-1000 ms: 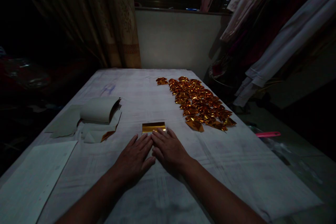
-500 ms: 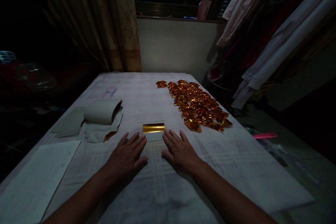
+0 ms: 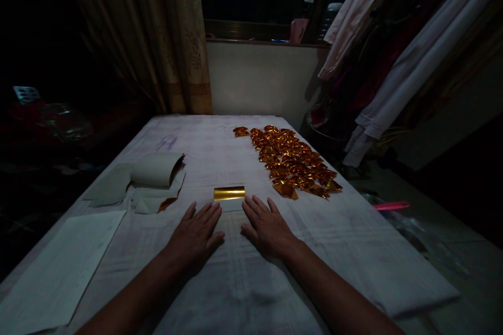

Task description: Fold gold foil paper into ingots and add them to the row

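Observation:
A small sheet of gold foil paper lies on the cloth-covered table, its far part curled over with the gold side up and its near part pale. My left hand rests flat at the sheet's near left corner, fingers stretched out. At the near right corner lies my right hand, also flat with the fingers extended. Neither hand grips anything. Beyond my right hand spreads a heap of folded gold foil pieces.
Curled pale-backed sheets lie at the left, with a flat white sheet nearer to me. The table ends at a white wall. A curtain hangs back left, clothes hang at the right, and a pink-handled object is beyond the right edge.
The camera view has shifted slightly. Both hands stay flat at the foil paper's near corners, with hardly any movement; the curled sheet looks the same.

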{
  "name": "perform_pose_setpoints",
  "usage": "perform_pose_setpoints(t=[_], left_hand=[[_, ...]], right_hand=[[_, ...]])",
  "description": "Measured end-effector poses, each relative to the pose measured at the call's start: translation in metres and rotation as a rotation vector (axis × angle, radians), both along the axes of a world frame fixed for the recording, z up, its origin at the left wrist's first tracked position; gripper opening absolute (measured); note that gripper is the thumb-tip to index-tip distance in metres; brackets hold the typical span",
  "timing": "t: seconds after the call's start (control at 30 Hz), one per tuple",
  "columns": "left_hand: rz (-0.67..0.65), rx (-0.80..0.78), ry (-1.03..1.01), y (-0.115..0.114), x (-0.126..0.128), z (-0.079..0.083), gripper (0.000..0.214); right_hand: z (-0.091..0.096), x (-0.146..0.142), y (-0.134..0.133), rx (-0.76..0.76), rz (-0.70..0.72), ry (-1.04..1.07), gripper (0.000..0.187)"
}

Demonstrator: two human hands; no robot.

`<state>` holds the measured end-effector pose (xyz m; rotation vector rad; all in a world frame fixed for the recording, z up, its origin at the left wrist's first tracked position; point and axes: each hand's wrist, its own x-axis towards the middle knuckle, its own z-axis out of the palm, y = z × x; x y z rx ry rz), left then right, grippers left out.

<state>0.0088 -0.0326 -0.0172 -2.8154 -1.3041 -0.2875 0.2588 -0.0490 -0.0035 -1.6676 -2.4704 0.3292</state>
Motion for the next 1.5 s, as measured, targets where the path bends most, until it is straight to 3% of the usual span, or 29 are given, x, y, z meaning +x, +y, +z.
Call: perform_pose_setpoints(t=[0.2,0.3,0.43,0.57,0.77,0.97,1.13,1.33,1.5], left_hand=[[0.017,0.024,0.033,-0.001,-0.013,0.005,0.057],[0.005,0.055,0.019,0.0,-0.009,0.004,0.055],[-0.006,0.1,-0.007,0.002,-0.01,0.002,0.052],[-0.032,0.099,-0.003,0.003,-0.016,0.005,0.048],[-0.027,0.043,0.012,0.007,-0.02,0.021,0.037],[0.154,-0.048,-0.139,0.021,-0.003,0.036,0.015],[0.303,-0.055,-0.27,0.038,0.006,0.018,0.036],[0.287,-0.037,-0.347,0.045,0.007,-0.002,0.029],[0.275,-0.075,-0.377,0.042,0.008,-0.004,0.02]], right_hand=[[0.001,-0.013,0.0,0.105,-0.05,-0.034,0.063],[0.002,-0.027,0.002,0.145,0.055,-0.007,0.06],[0.003,-0.039,0.006,0.041,0.209,0.039,0.058],[0.003,-0.024,0.003,-0.03,0.137,0.013,0.058],[0.004,0.011,-0.004,-0.014,0.047,-0.019,0.054],[-0.003,0.008,0.022,0.109,-0.074,0.195,0.047],[-0.01,0.001,0.042,0.137,-0.243,0.236,0.046],[-0.016,0.002,0.041,0.203,-0.206,0.284,0.029],[-0.023,0.004,0.041,0.22,-0.193,0.315,0.034]])
